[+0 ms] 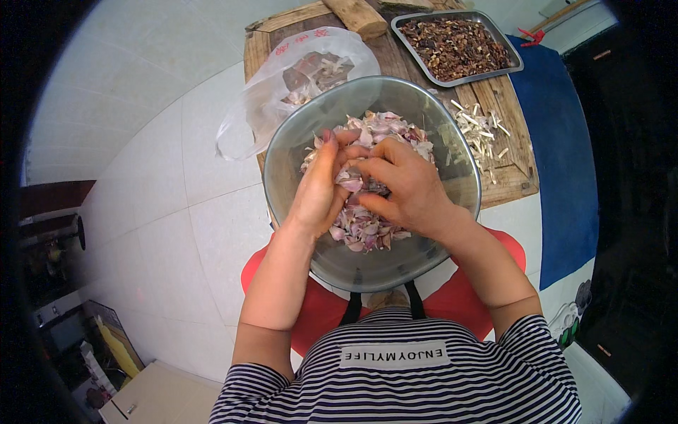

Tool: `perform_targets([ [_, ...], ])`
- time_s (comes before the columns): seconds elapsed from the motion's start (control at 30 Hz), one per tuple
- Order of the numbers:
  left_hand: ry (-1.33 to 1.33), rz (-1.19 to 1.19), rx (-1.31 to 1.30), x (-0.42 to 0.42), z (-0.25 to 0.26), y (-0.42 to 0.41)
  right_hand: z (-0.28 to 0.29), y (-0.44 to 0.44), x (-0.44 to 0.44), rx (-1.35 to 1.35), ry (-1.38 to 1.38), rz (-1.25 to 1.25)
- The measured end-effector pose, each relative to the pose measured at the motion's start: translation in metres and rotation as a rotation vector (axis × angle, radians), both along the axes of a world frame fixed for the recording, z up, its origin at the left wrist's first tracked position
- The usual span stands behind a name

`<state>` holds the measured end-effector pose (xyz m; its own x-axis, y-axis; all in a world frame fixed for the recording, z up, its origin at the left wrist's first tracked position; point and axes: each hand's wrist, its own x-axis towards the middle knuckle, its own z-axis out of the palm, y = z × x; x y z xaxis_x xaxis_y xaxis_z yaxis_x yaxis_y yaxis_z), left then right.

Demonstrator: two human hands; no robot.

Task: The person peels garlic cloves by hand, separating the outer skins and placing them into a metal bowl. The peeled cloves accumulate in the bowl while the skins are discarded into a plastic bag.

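Observation:
Over a large clear bowl [286, 212], my two hands work close together. My left hand [320, 180] is cupped with its palm turned to the right, and a pinkish garlic bulb or cluster of cloves [350, 180] rests in its fingers. My right hand [405, 180] bends over from the other side, its fingers and thumb at that garlic; whether they grip it is partly hidden. Beneath the hands lies a heap of loose, unpeeled garlic cloves [371, 228], pink and white, covering much of the bowl's bottom.
A wooden table [508, 185] carries a translucent plastic bag [254, 116] with garlic in it. Cut garlic stems [484, 132] and skins lie right of the bowl. Behind stand a metal tray [450, 82] of brown dried pieces and a wood log [360, 18]. A blue mat [567, 212] lies right.

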<state>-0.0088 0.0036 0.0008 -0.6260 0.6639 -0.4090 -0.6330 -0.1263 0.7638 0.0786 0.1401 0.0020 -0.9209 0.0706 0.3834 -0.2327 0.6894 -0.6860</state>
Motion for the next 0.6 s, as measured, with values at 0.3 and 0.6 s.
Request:
perform_targets([
  [0.3, 0.226, -0.064, 0.052, -0.003, -0.007, -0.007, -0.006, 0.015, -0.003, -0.369, -0.248, -0.072],
  [0.6, 0.272, -0.010, -0.081, -0.004, -0.008, -0.007, -0.012, 0.011, -0.003, -0.640, -0.294, -0.092],
])
